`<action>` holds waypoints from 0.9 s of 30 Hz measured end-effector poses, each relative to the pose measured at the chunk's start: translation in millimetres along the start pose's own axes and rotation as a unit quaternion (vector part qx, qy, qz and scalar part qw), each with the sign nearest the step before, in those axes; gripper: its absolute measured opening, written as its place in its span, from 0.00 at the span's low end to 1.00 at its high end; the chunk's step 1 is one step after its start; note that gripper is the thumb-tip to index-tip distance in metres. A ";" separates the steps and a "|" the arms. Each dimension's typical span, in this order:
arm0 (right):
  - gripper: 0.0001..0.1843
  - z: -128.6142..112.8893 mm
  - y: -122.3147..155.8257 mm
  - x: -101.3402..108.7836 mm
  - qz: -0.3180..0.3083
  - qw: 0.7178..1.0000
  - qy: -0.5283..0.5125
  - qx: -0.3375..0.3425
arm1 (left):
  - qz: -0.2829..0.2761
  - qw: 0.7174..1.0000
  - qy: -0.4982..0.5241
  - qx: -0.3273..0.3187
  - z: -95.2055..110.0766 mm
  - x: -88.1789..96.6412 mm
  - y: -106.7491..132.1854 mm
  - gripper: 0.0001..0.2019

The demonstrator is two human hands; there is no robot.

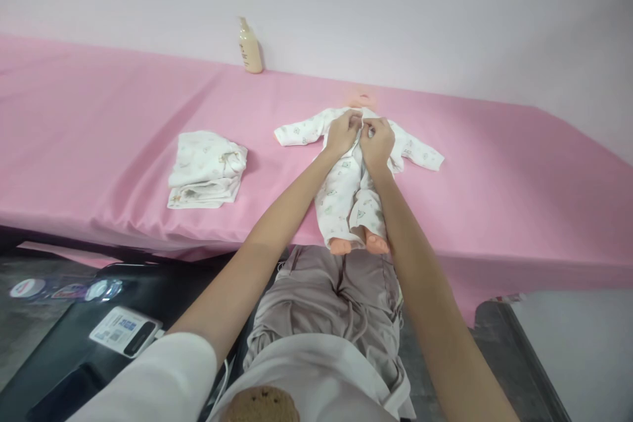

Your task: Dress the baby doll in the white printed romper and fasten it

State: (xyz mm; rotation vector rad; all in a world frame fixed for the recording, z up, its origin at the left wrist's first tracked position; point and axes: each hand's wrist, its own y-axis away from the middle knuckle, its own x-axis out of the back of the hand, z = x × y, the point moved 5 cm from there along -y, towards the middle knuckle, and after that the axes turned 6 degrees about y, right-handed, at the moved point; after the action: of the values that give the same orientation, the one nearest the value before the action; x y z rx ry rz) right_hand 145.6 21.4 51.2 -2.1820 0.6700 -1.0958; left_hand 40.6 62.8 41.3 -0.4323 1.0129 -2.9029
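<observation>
On the pink-covered table lies a baby doll (364, 100) on its back, its feet toward me and both arms spread out. It wears a white printed baby outfit (339, 194) with long sleeves and legs. My left hand (345, 132) is closed on the left edge of the outfit's front, near the doll's neck. Beside it my right hand (376, 143) pinches the facing edge, fingers bent and almost touching the left ones. Any fastener between the fingertips is too small to make out. The doll's head is mostly lost against the pink cover.
Left of the doll sits a folded white printed cloth (206, 170). A pump bottle (250, 49) stands at the back by the wall. Below the pink cover (519, 198), at lower left, a black surface holds a white power bank (125, 331), a dark phone (66, 392) and bottles (64, 289).
</observation>
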 end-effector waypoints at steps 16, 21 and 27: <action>0.01 3.4 -3.7 -2.7 0.013 0.998 -0.010 -0.054 | 0.012 0.999 0.033 0.038 -10.5 -1.3 -1.2 0.18; 0.05 18.0 -11.9 -9.0 -0.014 0.987 -0.077 -0.140 | 0.008 0.999 0.033 0.018 -3.5 -0.4 2.2 0.19; 0.11 33.0 -21.2 -20.9 -0.043 0.974 -0.150 -0.167 | -0.001 0.999 0.028 -0.016 5.7 0.2 6.4 0.17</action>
State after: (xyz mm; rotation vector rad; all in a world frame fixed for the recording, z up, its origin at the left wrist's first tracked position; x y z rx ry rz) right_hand 165.4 59.3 39.3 -2.6162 0.6650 -0.7070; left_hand 41.6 54.2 41.7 -0.3563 1.0691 -2.9195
